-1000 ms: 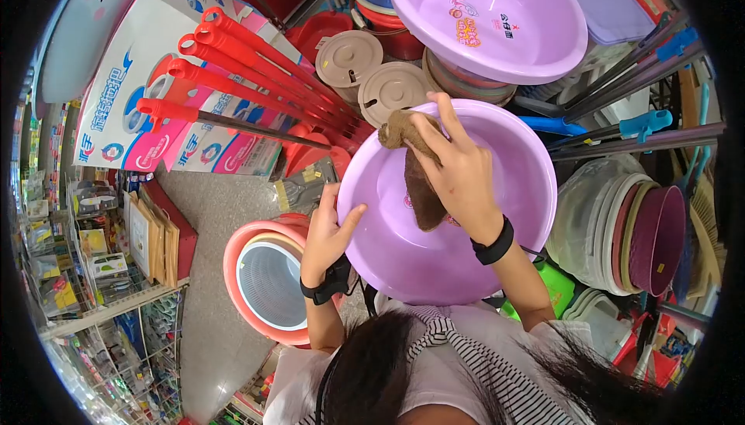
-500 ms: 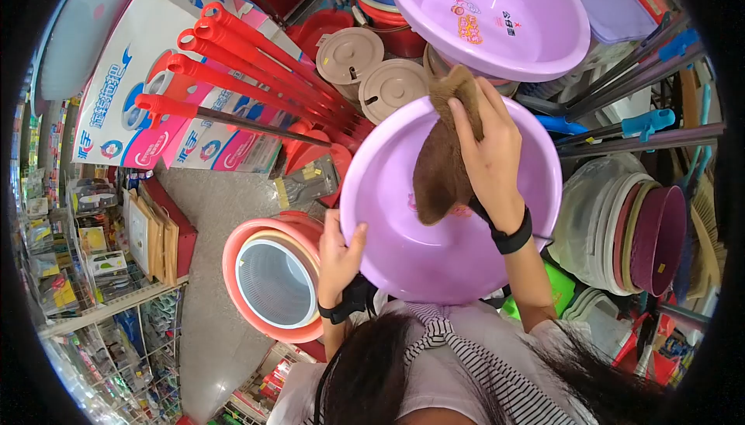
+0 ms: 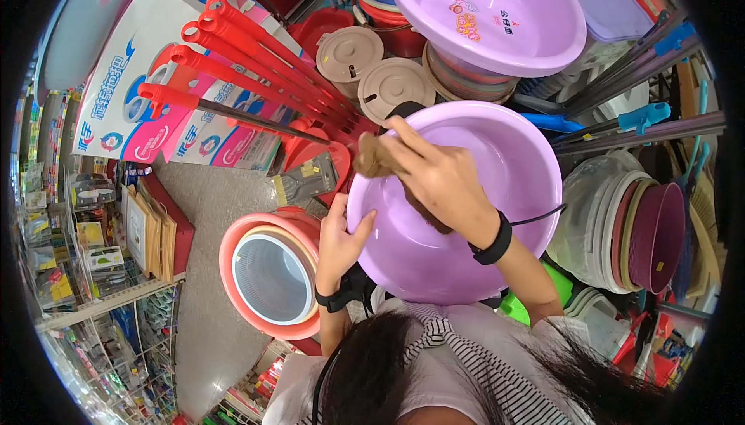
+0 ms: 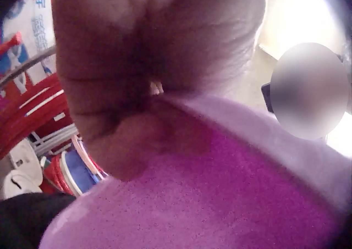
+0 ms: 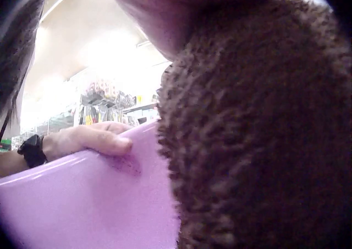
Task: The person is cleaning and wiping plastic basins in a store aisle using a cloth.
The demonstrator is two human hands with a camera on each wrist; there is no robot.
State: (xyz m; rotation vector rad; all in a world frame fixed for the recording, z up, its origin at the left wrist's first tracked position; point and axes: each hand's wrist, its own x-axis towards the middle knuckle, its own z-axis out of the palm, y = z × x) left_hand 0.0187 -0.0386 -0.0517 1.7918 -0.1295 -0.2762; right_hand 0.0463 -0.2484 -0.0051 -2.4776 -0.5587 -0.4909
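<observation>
A large light-purple plastic basin [image 3: 458,274] sits in front of the person's body, tilted so its inside shows. My left hand [image 3: 338,245] grips its left rim, the thumb over the inner wall and the fingers outside. In the right wrist view that thumb lies along the basin's edge. My right hand [image 3: 448,184] holds a fuzzy brown cloth [image 3: 375,159] at the basin's upper left rim, and part of the cloth hangs down inside under the palm. Close up, the cloth [image 5: 253,128] fills the right side of the right wrist view.
A second purple basin [image 3: 535,17] tops a stack beyond. Red mop handles [image 3: 256,83] lean at the left, near lidded beige buckets [image 3: 396,87]. Nested baskets [image 3: 272,277] stand on the floor at left, stacked buckets [image 3: 656,239] at right. Metal poles [image 3: 660,130] jut in from the right.
My right hand has carried the cloth from the basin's top rim leftward and down to the upper left rim. The left hand stays at the left rim.
</observation>
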